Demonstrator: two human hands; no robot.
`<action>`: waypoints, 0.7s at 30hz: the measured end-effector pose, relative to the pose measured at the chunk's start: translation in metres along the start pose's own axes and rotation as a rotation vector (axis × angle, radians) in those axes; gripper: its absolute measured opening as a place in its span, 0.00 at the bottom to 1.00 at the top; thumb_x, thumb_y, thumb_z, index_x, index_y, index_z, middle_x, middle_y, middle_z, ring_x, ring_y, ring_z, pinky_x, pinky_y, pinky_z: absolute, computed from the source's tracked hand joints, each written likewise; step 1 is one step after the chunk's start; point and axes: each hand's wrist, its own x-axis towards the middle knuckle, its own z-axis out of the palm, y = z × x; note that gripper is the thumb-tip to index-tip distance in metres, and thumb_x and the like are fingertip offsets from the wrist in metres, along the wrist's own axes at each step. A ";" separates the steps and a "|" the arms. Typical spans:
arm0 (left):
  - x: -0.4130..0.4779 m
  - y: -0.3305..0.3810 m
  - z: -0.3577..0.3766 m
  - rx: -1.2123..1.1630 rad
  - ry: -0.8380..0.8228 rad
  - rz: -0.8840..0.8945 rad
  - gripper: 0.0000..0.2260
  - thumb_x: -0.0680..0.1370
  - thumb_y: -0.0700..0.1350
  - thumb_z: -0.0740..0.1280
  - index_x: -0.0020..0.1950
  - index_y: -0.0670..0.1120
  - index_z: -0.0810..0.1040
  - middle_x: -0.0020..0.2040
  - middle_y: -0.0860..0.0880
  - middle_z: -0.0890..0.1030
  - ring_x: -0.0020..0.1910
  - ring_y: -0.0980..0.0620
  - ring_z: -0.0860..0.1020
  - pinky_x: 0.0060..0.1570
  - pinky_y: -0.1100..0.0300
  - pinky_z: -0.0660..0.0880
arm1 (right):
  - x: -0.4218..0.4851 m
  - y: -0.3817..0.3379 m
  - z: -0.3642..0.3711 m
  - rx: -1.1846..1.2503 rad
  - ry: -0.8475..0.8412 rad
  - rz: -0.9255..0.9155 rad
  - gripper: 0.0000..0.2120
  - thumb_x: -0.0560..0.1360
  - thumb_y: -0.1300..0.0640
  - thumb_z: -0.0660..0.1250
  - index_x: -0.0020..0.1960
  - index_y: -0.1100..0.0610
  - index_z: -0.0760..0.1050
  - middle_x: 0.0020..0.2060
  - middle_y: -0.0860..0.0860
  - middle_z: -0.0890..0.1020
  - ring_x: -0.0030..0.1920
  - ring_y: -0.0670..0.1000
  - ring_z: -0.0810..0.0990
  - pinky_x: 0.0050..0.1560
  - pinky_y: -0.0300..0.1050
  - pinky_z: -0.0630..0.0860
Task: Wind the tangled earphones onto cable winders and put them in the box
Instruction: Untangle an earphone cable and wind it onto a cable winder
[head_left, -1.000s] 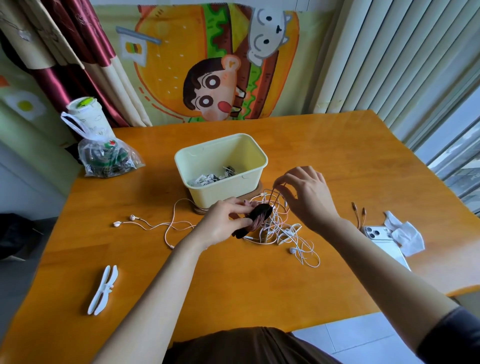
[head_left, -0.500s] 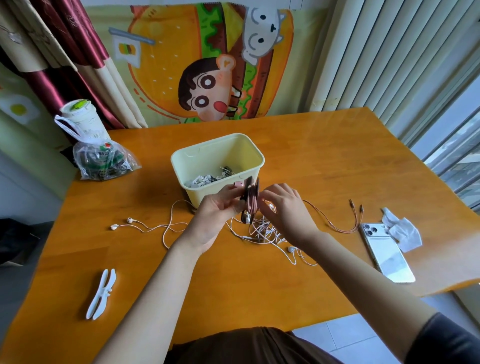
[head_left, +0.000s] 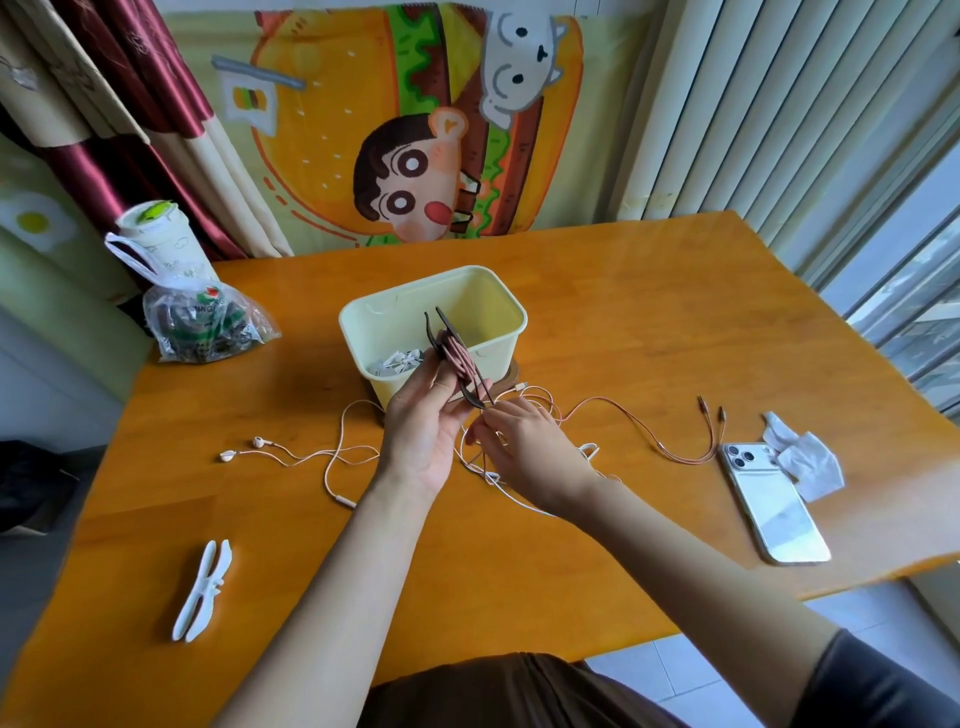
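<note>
My left hand (head_left: 423, 428) holds a dark brown cable winder (head_left: 457, 358) upright in front of the pale yellow box (head_left: 498, 317). Pink cable is wrapped round the winder's middle. My right hand (head_left: 524, 447) pinches that pink cable (head_left: 639, 421) just below the winder; its free end trails right to small plugs (head_left: 711, 408). A tangle of white earphones (head_left: 498, 470) lies on the table under my hands. A second pair with white earbuds (head_left: 244, 449) stretches out to the left. The box holds wound white earphones (head_left: 397, 361).
A spare white winder (head_left: 202, 590) lies near the table's front left. A white phone (head_left: 774, 501) and crumpled tissue (head_left: 802, 457) sit at the right. A plastic bag (head_left: 202, 325) and a cup (head_left: 161, 244) stand at the back left. The box rests on a wooden coaster (head_left: 506, 382).
My left hand has turned the winder from lying low to upright and raised it. My right hand dropped from above the tangle to below the winder, and the pink cable now stretches right.
</note>
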 end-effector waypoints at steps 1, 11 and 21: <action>0.001 0.000 -0.001 0.024 0.033 0.001 0.12 0.80 0.35 0.59 0.61 0.45 0.75 0.55 0.44 0.82 0.51 0.46 0.81 0.55 0.47 0.76 | 0.000 0.000 -0.001 -0.011 -0.010 0.000 0.12 0.79 0.55 0.57 0.46 0.56 0.78 0.43 0.50 0.79 0.50 0.54 0.74 0.55 0.50 0.70; 0.012 -0.008 -0.010 0.426 0.223 0.179 0.12 0.78 0.37 0.66 0.60 0.40 0.80 0.58 0.38 0.79 0.59 0.35 0.76 0.57 0.43 0.75 | -0.007 -0.004 -0.006 -0.062 -0.024 -0.006 0.13 0.81 0.54 0.55 0.49 0.59 0.76 0.44 0.52 0.79 0.47 0.54 0.75 0.52 0.48 0.69; 0.011 -0.016 -0.018 1.239 0.087 0.610 0.14 0.75 0.33 0.68 0.60 0.36 0.79 0.52 0.40 0.75 0.50 0.50 0.74 0.49 0.72 0.67 | -0.006 0.002 -0.017 -0.014 -0.072 0.098 0.11 0.80 0.53 0.57 0.52 0.54 0.77 0.47 0.48 0.79 0.46 0.51 0.76 0.39 0.44 0.70</action>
